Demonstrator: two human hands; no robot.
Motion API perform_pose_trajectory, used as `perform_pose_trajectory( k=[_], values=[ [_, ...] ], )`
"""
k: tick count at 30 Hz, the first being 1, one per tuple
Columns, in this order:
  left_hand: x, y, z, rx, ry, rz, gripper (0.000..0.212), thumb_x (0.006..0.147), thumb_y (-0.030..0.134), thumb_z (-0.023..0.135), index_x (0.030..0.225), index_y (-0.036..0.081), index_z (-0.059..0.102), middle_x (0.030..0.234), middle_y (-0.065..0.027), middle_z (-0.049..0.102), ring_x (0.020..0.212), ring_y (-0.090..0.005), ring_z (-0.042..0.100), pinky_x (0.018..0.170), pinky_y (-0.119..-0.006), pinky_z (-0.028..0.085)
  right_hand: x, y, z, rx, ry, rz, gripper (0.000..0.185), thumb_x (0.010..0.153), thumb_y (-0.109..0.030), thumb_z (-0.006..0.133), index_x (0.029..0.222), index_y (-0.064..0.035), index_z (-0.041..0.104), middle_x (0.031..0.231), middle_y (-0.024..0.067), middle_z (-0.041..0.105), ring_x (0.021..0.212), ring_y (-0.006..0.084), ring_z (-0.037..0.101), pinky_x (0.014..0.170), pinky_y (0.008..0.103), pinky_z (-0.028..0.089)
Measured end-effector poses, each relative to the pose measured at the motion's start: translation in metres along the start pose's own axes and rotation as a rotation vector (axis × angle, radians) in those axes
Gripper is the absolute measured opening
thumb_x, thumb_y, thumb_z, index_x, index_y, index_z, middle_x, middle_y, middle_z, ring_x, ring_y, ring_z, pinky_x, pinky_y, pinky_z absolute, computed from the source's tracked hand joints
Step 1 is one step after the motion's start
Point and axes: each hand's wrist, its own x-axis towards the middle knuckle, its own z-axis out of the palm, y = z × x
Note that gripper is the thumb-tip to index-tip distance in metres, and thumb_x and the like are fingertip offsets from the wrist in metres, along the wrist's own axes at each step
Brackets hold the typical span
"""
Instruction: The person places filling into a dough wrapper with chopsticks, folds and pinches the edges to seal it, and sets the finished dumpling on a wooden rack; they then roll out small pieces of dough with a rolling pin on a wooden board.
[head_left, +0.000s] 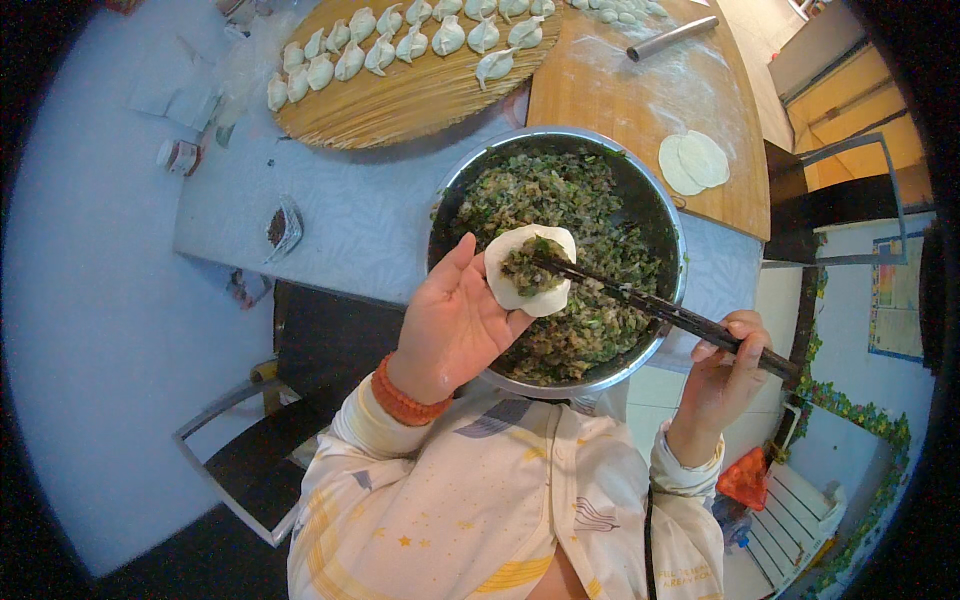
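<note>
On the fingers of my left hand rests a round dumpling wrapper, palm up, over the bowl's near left side. A mound of chopped green filling sits in the middle of the wrapper. My right hand grips a pair of dark chopsticks near their thick ends, to the right of the bowl. Their tips touch the filling on the wrapper. Beneath both lies a large metal bowl holding a lot of minced filling with green leaf bits.
Rows of folded dumplings sit on a round woven straw tray. A floured wooden board carries flat wrappers, a rolling pin and dough pieces. A jar and a small container stand left. A chair is nearby.
</note>
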Motion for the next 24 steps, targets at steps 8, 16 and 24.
perform_pose_trajectory(
  k=[8, 16, 24],
  values=[
    [-0.001, 0.001, -0.002, -0.005, 0.006, -0.004, 0.053, 0.103, 0.039, 0.032, 0.14, 0.002, 0.036, 0.14, -0.0131, 0.047, 0.13, -0.026, 0.044, 0.111, -0.041, 0.035, 0.005, 0.008, -0.003, 0.157, 0.315, 0.133, 0.029, 0.098, -0.023, 0.053, 0.092, 0.0037, 0.06, 0.087, 0.0113, 0.059, 0.063, 0.0145, 0.057, 0.055, 0.0251, 0.046],
    [-0.007, 0.007, 0.005, 0.048, -0.073, -0.02, 0.06, 0.101, 0.046, 0.033, 0.141, 0.001, 0.035, 0.142, -0.0149, 0.044, 0.131, -0.0278, 0.044, 0.11, -0.045, 0.035, 0.024, 0.039, -0.01, -0.481, 0.201, 0.081, 0.047, 0.087, -0.023, 0.07, 0.124, 0.0016, 0.054, 0.12, 0.015, 0.056, 0.111, 0.0226, 0.054, 0.097, 0.0337, 0.042],
    [-0.013, 0.005, 0.007, 0.002, -0.204, -0.251, 0.072, 0.098, 0.055, 0.033, 0.144, -0.001, 0.029, 0.144, -0.0177, 0.041, 0.132, -0.0318, 0.043, 0.109, -0.048, 0.035, -0.01, 0.011, 0.031, -0.74, -0.366, -0.657, 0.084, 0.074, -0.031, 0.081, 0.143, -0.0144, 0.035, 0.141, 0.0207, 0.033, 0.129, 0.0418, 0.034, 0.109, 0.0532, 0.026]
  ],
)
